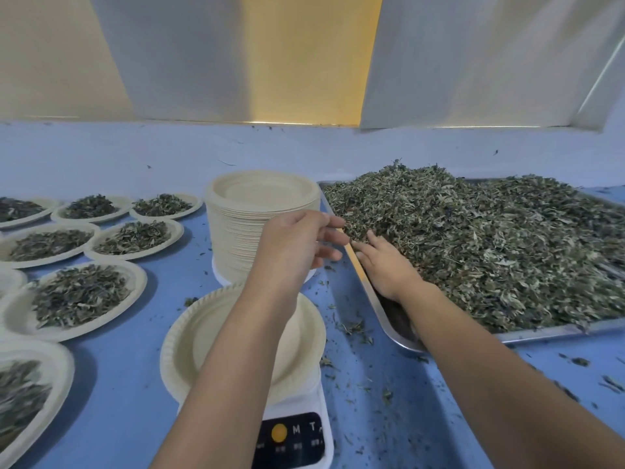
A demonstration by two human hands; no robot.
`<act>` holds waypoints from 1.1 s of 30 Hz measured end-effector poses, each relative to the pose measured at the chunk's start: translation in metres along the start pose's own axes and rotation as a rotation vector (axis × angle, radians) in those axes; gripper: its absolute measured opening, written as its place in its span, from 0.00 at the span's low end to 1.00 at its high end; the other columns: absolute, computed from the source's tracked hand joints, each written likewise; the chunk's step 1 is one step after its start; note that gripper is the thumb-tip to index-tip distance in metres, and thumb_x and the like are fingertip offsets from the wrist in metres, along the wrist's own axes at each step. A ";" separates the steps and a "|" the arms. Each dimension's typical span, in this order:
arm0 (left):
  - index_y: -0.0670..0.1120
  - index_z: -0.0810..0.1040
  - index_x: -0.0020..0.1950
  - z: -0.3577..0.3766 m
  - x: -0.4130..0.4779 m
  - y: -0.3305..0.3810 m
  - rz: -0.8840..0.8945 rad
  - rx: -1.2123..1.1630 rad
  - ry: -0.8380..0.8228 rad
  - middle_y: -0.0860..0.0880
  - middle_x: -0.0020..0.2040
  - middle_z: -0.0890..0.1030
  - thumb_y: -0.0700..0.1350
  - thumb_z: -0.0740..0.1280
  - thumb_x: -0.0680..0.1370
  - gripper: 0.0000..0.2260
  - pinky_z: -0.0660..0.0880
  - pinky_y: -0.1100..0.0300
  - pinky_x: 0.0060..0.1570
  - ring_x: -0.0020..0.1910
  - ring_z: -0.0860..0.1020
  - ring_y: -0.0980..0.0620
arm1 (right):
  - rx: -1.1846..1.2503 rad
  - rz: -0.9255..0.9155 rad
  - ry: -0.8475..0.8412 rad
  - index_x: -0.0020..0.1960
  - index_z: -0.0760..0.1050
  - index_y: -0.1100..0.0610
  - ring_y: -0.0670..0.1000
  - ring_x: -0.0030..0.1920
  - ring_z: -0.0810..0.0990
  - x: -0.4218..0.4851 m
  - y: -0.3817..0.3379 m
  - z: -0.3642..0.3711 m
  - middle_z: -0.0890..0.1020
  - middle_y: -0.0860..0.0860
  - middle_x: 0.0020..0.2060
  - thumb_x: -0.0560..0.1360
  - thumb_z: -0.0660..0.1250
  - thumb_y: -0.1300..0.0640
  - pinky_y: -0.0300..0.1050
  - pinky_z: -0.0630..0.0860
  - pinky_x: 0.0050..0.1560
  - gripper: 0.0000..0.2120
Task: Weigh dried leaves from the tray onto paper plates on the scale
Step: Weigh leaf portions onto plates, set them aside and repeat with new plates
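Note:
A metal tray (378,309) on the right holds a big heap of dried leaves (490,252). An empty paper plate (203,340) sits on a white scale (297,438) near the front. My left hand (297,245) hovers over the tray's left edge with fingers relaxed and spread, holding nothing. My right hand (385,262) lies flat inside the tray, its fingers straight against the leaves at the heap's left side.
A tall stack of empty paper plates (260,211) stands behind the scale. Several paper plates filled with leaves (77,296) cover the blue table on the left. Loose leaf bits (355,330) are scattered between the scale and the tray. A white wall rises behind.

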State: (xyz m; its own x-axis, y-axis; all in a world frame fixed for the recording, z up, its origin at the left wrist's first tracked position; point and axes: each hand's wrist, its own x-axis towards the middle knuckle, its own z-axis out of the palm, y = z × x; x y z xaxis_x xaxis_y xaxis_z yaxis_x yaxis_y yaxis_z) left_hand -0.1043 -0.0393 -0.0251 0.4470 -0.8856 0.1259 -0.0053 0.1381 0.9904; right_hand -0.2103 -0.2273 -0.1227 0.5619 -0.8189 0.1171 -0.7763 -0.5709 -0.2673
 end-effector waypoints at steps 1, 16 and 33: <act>0.45 0.80 0.40 0.001 0.000 0.000 -0.005 0.003 -0.003 0.51 0.30 0.81 0.41 0.60 0.79 0.12 0.68 0.67 0.28 0.25 0.75 0.57 | -0.038 0.018 -0.061 0.77 0.55 0.48 0.55 0.77 0.46 0.000 0.003 0.002 0.46 0.52 0.78 0.84 0.45 0.49 0.56 0.51 0.75 0.22; 0.45 0.80 0.40 0.008 -0.004 -0.001 -0.010 -0.004 -0.018 0.51 0.30 0.81 0.40 0.60 0.78 0.11 0.69 0.67 0.28 0.25 0.74 0.56 | -0.157 0.103 -0.153 0.77 0.53 0.47 0.59 0.76 0.50 -0.012 -0.002 0.004 0.50 0.53 0.77 0.83 0.46 0.48 0.61 0.50 0.72 0.22; 0.44 0.79 0.42 0.031 -0.001 -0.013 -0.177 -0.188 0.133 0.50 0.35 0.82 0.40 0.58 0.79 0.11 0.69 0.65 0.31 0.34 0.76 0.54 | -0.048 0.155 0.091 0.66 0.67 0.60 0.62 0.59 0.72 -0.025 -0.011 -0.011 0.72 0.61 0.59 0.78 0.56 0.68 0.51 0.70 0.55 0.17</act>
State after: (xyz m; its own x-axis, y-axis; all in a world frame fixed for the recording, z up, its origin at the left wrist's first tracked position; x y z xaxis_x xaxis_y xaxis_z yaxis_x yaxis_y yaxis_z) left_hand -0.1329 -0.0537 -0.0369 0.5400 -0.8389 -0.0688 0.2431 0.0772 0.9669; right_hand -0.2185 -0.2013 -0.1119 0.4080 -0.8980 0.1649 -0.8656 -0.4379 -0.2430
